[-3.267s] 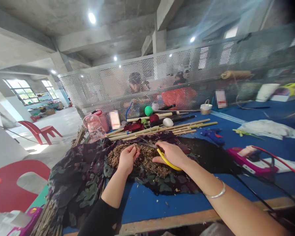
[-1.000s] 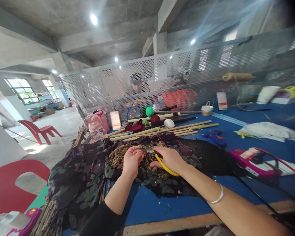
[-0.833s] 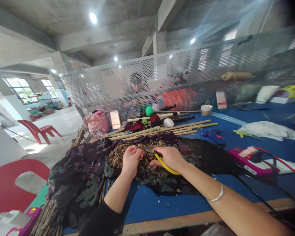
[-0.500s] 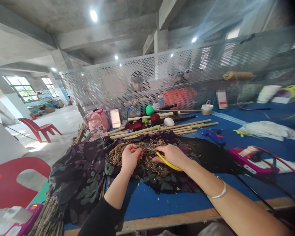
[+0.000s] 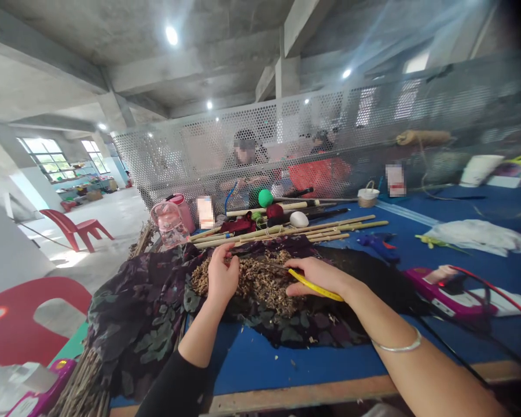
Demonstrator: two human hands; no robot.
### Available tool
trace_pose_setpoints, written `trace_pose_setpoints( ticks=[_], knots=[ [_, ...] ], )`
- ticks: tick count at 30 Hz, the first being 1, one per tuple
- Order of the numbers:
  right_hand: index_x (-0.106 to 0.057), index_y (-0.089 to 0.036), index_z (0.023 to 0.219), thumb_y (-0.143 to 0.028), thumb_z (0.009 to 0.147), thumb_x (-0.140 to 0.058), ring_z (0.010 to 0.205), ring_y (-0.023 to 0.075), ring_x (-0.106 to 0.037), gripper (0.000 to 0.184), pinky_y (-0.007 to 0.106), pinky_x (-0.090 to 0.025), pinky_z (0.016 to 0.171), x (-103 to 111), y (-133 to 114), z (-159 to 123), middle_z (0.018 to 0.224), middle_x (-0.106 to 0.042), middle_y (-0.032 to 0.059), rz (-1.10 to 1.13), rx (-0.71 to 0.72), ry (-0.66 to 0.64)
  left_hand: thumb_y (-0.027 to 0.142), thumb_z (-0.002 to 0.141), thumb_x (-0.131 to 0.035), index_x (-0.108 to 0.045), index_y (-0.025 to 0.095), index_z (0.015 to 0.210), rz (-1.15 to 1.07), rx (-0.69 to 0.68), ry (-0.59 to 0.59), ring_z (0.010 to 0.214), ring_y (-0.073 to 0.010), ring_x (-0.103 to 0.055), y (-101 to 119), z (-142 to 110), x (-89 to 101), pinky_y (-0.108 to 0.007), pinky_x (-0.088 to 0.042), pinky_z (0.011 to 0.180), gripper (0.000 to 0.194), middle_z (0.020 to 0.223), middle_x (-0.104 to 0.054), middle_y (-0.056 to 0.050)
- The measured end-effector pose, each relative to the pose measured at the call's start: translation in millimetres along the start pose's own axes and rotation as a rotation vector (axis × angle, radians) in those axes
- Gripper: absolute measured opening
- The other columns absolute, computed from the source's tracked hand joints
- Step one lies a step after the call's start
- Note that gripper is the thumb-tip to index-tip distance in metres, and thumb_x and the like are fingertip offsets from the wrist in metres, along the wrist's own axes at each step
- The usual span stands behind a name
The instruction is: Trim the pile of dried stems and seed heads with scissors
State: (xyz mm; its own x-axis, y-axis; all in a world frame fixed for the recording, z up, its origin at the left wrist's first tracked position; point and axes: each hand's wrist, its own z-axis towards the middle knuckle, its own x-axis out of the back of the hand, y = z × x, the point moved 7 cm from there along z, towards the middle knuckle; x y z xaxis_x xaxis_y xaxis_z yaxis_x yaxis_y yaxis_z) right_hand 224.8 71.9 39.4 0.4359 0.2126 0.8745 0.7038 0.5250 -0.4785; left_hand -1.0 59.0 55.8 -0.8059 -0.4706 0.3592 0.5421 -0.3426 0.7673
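My left hand point(image 5: 223, 273) is over the left part of a heap of small dried brown plant pieces point(image 5: 278, 289). Its thumb stands apart from the index finger; the other fingers are mostly hidden, and I see nothing held. My right hand point(image 5: 319, 277) is closed around yellow-handled pliers point(image 5: 315, 285), whose thin metal tip points left above the heap. Under the heap lies a dark floral cloth point(image 5: 156, 313), spread over the blue table point(image 5: 260, 365).
Bamboo sticks point(image 5: 295, 229), a green ball point(image 5: 265, 198) and a white egg-shaped piece point(image 5: 299, 219) lie behind the heap. To the right are a blue glue gun point(image 5: 377, 246) and a purple power strip point(image 5: 449, 295) with cables. People sit behind a perforated metal screen point(image 5: 191, 145).
My hands have drawn apart. The left has left the pliers' tip and its thumb and index finger have parted; the right has shifted slightly right, still holding the pliers.
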Motion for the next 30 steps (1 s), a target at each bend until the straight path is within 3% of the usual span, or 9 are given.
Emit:
trace_pose_setpoints(
  ticks=[3, 6, 9, 13, 17, 21, 27, 30],
  knots=[
    [-0.06, -0.017, 0.107, -0.06, 0.064, -0.063, 0.076, 0.0225, -0.06, 0.061, 0.027, -0.043, 0.064, 9, 5, 0, 0.087, -0.067, 0.0055, 0.066, 0.034, 0.084, 0.015, 0.075, -0.052, -0.066, 0.016, 0.097, 0.109, -0.038, -0.098, 0.082, -0.0174, -0.061, 4, 17, -11.0, -0.03, -0.047, 0.077, 0.026, 0.096, -0.067, -0.009],
    [-0.059, -0.016, 0.108, -0.056, 0.066, -0.063, 0.067, 0.0193, -0.058, 0.059, 0.025, -0.042, 0.059, 16, 9, 0, 0.078, -0.065, 0.0032, 0.119, 0.044, 0.177, 0.017, 0.076, -0.053, -0.071, 0.018, 0.089, 0.301, -0.117, -0.4, 0.086, -0.0197, -0.063, 8, 31, -47.1, -0.03, -0.045, 0.084, 0.022, 0.091, -0.07, -0.007],
    [-0.059, -0.017, 0.104, -0.055, 0.067, -0.063, 0.064, 0.017, -0.055, 0.053, 0.025, -0.041, 0.058, 25, 11, 0, 0.073, -0.063, 0.0017, 0.15, 0.056, 0.364, 0.02, 0.076, -0.054, -0.071, 0.021, 0.094, 0.535, -0.19, -0.664, 0.091, -0.0207, -0.063, 7, 38, -85.0, -0.029, -0.045, 0.084, 0.025, 0.097, -0.07, -0.006],
    [-0.056, -0.016, 0.105, -0.052, 0.071, -0.061, 0.064, 0.0153, -0.053, 0.05, 0.023, -0.04, 0.059, 32, 11, -3, 0.072, -0.06, 0.0016, 0.185, 0.102, 0.567, 0.017, 0.07, -0.061, -0.072, 0.02, 0.089, 0.675, -0.204, -0.822, 0.086, -0.0226, -0.064, -1, 43, -116.6, -0.029, -0.046, 0.079, 0.023, 0.091, -0.071, -0.009],
    [-0.054, -0.017, 0.104, -0.05, 0.073, -0.061, 0.064, 0.0139, -0.052, 0.046, 0.022, -0.04, 0.059, 34, 10, -6, 0.075, -0.058, 0.0012, 0.2, 0.15, 0.631, 0.017, 0.067, -0.061, -0.073, 0.02, 0.084, 0.699, -0.192, -0.853, 0.084, -0.023, -0.064, -11, 40, -129.3, -0.029, -0.047, 0.077, 0.02, 0.087, -0.071, -0.01],
    [-0.054, -0.018, 0.104, -0.048, 0.073, -0.061, 0.064, 0.014, -0.052, 0.044, 0.022, -0.041, 0.06, 36, 9, -7, 0.074, -0.057, 0.0002, 0.179, 0.162, 0.636, 0.017, 0.071, -0.053, -0.073, 0.019, 0.077, 0.723, -0.174, -0.786, 0.083, -0.0221, -0.063, -12, 38, -124.5, -0.029, -0.045, 0.077, 0.021, 0.085, -0.071, -0.011],
    [-0.054, -0.018, 0.104, -0.048, 0.074, -0.059, 0.068, 0.0153, -0.054, 0.043, 0.024, -0.043, 0.065, 34, 7, -6, 0.086, -0.062, 0.0042, 0.18, 0.142, 0.638, 0.02, 0.074, -0.05, -0.071, 0.019, 0.084, 0.674, -0.158, -0.668, 0.081, -0.0187, -0.062, -11, 40, -92.2, -0.027, -0.044, 0.074, 0.023, 0.087, -0.07, -0.007],
    [-0.056, -0.017, 0.105, -0.049, 0.074, -0.059, 0.066, 0.0157, -0.054, 0.044, 0.025, -0.043, 0.064, 29, 2, -4, 0.081, -0.062, 0.0042, 0.143, 0.117, 0.605, 0.022, 0.076, -0.05, -0.07, 0.017, 0.081, 0.526, -0.115, -0.532, 0.075, -0.0173, -0.06, -12, 37, -68.5, -0.027, -0.042, 0.071, 0.021, 0.08, -0.069, -0.006]
  ],
)
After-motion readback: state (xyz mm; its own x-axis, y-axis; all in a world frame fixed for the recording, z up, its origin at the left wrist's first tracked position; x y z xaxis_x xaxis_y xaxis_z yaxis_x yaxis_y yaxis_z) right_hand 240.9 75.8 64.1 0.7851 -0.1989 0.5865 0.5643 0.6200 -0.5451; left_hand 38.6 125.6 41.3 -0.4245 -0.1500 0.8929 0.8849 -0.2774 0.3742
